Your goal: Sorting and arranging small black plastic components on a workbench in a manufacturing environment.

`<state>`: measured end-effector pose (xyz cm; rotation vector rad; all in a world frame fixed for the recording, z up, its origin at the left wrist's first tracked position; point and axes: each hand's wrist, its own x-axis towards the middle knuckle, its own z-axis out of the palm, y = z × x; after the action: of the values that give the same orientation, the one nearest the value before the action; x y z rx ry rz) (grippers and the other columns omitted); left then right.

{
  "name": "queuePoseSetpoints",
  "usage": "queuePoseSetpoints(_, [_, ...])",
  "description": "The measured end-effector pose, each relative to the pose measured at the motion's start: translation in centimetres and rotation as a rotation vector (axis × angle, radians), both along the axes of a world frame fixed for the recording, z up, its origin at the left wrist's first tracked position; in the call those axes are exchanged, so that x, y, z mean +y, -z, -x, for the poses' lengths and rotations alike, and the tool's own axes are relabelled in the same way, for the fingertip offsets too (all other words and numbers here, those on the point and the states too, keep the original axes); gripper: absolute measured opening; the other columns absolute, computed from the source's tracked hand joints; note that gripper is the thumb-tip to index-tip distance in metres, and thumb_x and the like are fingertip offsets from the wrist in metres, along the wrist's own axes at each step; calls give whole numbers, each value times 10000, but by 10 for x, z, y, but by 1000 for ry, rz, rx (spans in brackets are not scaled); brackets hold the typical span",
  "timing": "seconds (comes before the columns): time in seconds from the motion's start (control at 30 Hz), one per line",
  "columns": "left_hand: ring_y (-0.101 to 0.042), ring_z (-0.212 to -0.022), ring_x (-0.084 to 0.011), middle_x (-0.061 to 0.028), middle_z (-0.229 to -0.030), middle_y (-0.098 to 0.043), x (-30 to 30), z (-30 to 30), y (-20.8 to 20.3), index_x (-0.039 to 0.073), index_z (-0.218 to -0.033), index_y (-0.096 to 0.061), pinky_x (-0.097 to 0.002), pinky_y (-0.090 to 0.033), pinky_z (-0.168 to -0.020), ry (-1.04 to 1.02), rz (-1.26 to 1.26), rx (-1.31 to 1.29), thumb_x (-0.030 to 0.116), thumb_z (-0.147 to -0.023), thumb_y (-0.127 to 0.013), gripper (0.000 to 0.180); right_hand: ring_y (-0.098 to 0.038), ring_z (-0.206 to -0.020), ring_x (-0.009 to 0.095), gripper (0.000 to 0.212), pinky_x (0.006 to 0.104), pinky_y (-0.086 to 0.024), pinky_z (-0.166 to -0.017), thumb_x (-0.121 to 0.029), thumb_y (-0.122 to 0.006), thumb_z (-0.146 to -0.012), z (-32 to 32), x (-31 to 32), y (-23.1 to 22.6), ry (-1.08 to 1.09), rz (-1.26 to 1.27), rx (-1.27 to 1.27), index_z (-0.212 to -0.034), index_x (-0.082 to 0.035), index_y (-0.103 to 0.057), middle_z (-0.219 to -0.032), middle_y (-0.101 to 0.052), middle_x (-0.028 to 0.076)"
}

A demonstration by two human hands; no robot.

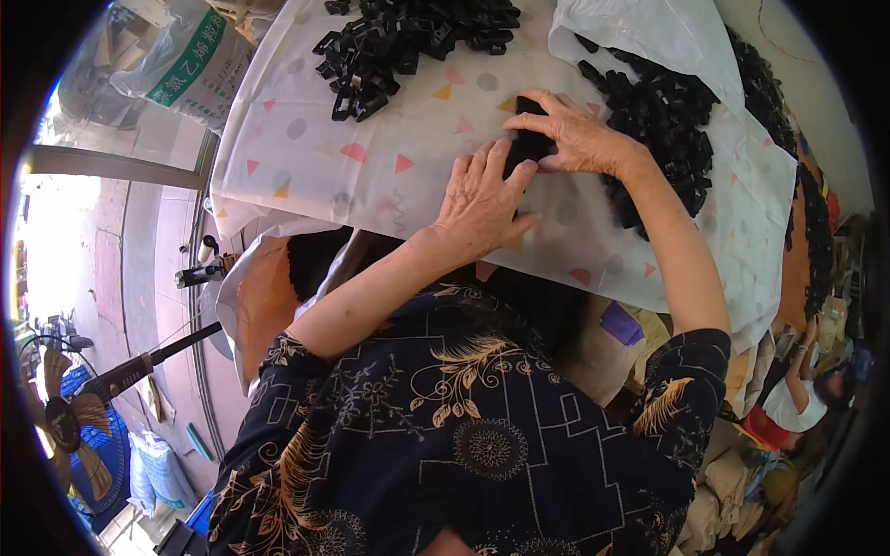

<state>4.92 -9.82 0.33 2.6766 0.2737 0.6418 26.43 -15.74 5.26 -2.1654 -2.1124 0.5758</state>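
A dark black plastic piece or small stack of pieces (530,145) stands at the middle of the patterned table cover (371,199); its exact kind does not show. My right hand (586,137) curls over its far and right sides, fingers bent around it. From the near left, my left hand (479,201) presses its fingertips and thumb against the lower end. To the right lies a heap of black plastic parts (669,130), partly on a white plastic bag (649,28). Another pile of small black clip-like parts (408,46) spreads across the far side of the table.
A stuffed white sack with a green band (190,74) sits beyond the table's left corner. On the left are a standing fan (69,422) and an open bag with an orange inside (261,296). Another person (797,403) works at the far right, among piled goods.
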Motion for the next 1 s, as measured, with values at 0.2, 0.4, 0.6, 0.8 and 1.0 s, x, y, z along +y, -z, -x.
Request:
queuePoseSetpoints(0.2, [-537,-1072,-337,-199,-1194,-525,-2,-1,15,96,-1121,-587,-432,-429,-822,-92,-201,-94,233,-705,-739,463,-424,-1311,412,595,464,-425,-1074,-172,-806,-694,22,-17,33,181,-306,-43,-1246,-226,-591,-1483,-370,162])
queuePoseSetpoints(0.4, [-549,-1065,-323,-161,-1183,-539,-5,3,7,120,-1133,-592,-444,-460,-809,-84,-82,-99,184,-765,-659,379,-466,-1227,420,478,478,-451,-1019,-226,-791,-720,35,-29,51,349,-564,-48,-1170,-219,-629,-1411,-406,174])
queuePoseSetpoints(0.6, [-550,-900,-271,-105,-1091,-536,11,4,13,113,-1063,-612,-397,-480,-681,-14,-197,-139,119,-738,-655,328,-510,-1201,329,497,407,-446,-1013,-191,-791,-754,22,-28,55,370,-771,89,-1206,-110,-600,-1317,-479,140])
queuePoseSetpoints(0.8, [-574,-991,-352,-142,-1200,-495,26,-11,-15,110,-1211,-567,-442,-568,-717,25,-102,173,61,-793,-592,421,-549,-1065,166,422,346,-481,-908,-173,-734,-824,36,-41,58,727,-735,1249,-1210,-98,-582,-1126,-555,25])
queuePoseSetpoints(1.0, [-580,-1092,-403,-172,-1267,-485,33,-38,-33,116,-1266,-551,-480,-544,-841,-14,-57,456,70,-830,-575,439,-580,-1110,236,471,405,-499,-892,-168,-704,-844,40,-49,59,634,-738,1643,-1277,-155,-521,-1188,-574,55])
